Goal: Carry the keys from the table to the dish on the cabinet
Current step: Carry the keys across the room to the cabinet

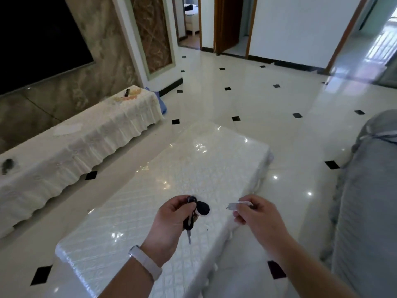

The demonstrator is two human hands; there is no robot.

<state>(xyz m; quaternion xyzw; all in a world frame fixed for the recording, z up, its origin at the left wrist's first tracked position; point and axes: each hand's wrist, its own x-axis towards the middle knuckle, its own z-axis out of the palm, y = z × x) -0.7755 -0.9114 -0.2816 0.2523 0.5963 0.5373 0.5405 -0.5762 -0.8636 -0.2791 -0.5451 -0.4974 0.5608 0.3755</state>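
While the left hand [169,220] grips the black-fobbed metal keys [193,214] and the right hand [257,214] pinches a white tag [238,204] above the white quilted table [150,190], open glossy tiled floor [247,87] surrounds its edges.

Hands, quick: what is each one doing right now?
Left hand: closed on the black key bunch.
Right hand: closed, pinching a small pale key.

Single head-worn wide-angle view, looking forward and down from standing height; white-covered counter [193,168] close below, tiled floor [268,89] and doorways stretching beyond.
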